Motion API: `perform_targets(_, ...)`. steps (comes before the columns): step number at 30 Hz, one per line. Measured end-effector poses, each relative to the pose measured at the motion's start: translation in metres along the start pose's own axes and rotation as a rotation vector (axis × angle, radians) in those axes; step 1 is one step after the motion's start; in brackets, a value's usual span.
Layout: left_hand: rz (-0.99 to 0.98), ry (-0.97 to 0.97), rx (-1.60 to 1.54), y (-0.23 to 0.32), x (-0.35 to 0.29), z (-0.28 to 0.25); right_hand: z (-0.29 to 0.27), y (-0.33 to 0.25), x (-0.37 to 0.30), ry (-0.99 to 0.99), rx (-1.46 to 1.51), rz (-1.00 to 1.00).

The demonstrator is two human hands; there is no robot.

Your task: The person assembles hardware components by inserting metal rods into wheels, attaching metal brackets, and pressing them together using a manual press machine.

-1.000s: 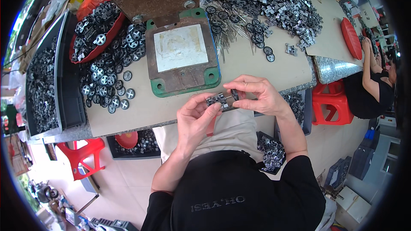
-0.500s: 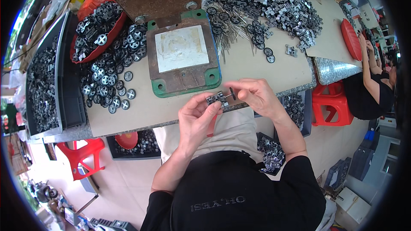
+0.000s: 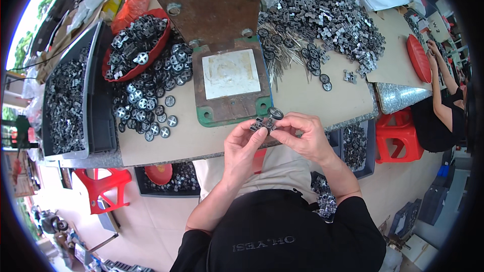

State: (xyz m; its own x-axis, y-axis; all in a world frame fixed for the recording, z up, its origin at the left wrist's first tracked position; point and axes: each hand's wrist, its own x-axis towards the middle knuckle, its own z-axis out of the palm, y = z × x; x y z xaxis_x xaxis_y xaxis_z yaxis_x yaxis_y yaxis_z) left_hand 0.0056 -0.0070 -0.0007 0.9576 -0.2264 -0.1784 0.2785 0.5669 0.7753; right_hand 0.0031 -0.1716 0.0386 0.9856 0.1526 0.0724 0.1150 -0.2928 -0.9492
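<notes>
Above the table's near edge, my left hand (image 3: 243,146) pinches a small dark plastic chassis-like part (image 3: 258,124) between thumb and fingers. A black spoked toy wheel (image 3: 275,113) stands at the part's right end, its face tilted upward. Thumb and fingers of my right hand (image 3: 305,136) close on that same end, just below the wheel. The fingertips hide the joint between wheel and part. Just beyond my hands sits a green-edged press base (image 3: 205,116) with a white plate (image 3: 231,73) on it.
Loose wheels (image 3: 143,103) are heaped left of the press, beside a red basket (image 3: 164,35) of parts and a grey bin (image 3: 96,121). Metal rods (image 3: 277,65) and a large pile of dark parts (image 3: 327,15) lie right. A person (image 3: 446,100) works far right, near a red stool (image 3: 398,136).
My right hand's fingers, apart earlier, have closed at the wheel end of the part. The wheel has turned from edge-on to face-up. The whole view has shifted slightly.
</notes>
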Motion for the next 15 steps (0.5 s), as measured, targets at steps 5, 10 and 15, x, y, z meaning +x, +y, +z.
perform_targets(5,0.049,-0.044,0.532,0.046,0.016,0.001,-0.01,-0.019,0.037,-0.119,-0.17,-0.133)
perform_targets(10,0.108,-0.047,1.073,0.09,0.034,0.009,-0.01,-0.029,0.078,-0.258,-0.307,-0.306)
perform_targets(15,0.453,-0.058,1.241,0.105,0.088,-0.002,-0.003,-0.01,0.126,-0.164,-0.333,-0.431)
